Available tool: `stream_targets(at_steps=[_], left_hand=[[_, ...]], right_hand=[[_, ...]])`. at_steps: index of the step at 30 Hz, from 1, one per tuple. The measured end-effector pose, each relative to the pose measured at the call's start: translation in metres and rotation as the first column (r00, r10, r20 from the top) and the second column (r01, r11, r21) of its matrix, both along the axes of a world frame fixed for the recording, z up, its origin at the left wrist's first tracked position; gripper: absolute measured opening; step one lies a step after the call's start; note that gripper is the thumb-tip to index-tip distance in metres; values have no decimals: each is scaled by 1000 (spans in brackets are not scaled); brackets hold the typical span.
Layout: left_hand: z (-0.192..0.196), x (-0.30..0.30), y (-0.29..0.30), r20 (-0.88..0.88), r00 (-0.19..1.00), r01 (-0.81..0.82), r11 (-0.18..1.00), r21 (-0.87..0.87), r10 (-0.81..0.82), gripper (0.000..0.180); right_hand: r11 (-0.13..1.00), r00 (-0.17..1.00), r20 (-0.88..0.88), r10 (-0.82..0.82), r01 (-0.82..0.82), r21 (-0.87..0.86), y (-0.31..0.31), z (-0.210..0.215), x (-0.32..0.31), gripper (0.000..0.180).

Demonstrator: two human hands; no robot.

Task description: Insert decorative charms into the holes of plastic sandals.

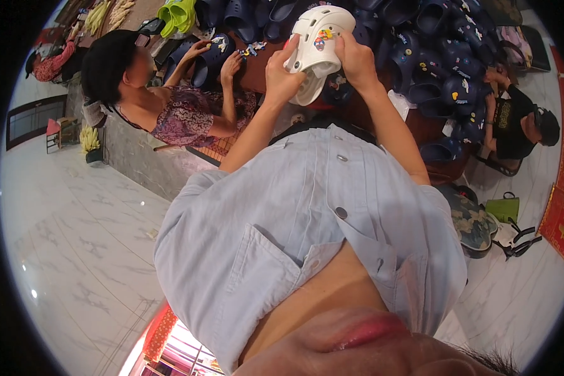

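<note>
Both my hands hold a white clog (310, 28) with round vent holes, over the near edge of the brown table (254, 76). My left hand (283, 76) is closed on its left side, the thumb by the opening near the strap. My right hand (358, 61) grips the right side, its thumb near a small colourful charm (323, 40) on the shoe's upper. The fingers under the clog are partly hidden. Just beyond and beside my hands lie navy clogs (429, 67), many with charms. A blue-and-white cluster of charms (253, 48) is at a co-worker's fingers.
At my left a person in a patterned dress (185, 116) handles a navy clog (213, 62). Lime-green clogs (177, 17) lie at the far left. Another person in black (514, 122) works at the right, near a camouflage-patterned bag (465, 220) and a green bag (502, 208).
</note>
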State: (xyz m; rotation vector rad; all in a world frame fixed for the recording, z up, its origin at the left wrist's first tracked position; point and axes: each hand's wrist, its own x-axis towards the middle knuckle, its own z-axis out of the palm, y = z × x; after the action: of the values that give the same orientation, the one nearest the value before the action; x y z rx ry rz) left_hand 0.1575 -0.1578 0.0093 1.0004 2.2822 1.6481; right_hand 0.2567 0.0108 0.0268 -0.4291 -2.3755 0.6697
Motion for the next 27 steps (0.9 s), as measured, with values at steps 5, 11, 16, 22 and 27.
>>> stream_targets(at_steps=[5, 11, 16, 22, 27], left_hand=[[6, 5, 4, 199, 979, 23, 999, 49, -32, 83], [12, 10, 5, 342, 939, 12, 995, 101, -46, 83], [0, 7, 5, 279, 960, -19, 999, 51, 4, 85], [5, 0, 9, 51, 994, -95, 995, -5, 95, 82], [13, -9, 4, -359, 917, -183, 983, 13, 176, 76]], right_hand=[[993, 972, -232, -18, -10, -120, -1, -8, -2, 20], [991, 940, -331, -76, 34, -129, -7, -7, -5, 17], [995, 965, -255, -51, 26, -101, -8, -2, -5, 14], [988, 958, -286, -23, -21, -151, -13, 13, -7, 15], [895, 949, -308, 58, -186, -405, -16, 25, -9, 21]])
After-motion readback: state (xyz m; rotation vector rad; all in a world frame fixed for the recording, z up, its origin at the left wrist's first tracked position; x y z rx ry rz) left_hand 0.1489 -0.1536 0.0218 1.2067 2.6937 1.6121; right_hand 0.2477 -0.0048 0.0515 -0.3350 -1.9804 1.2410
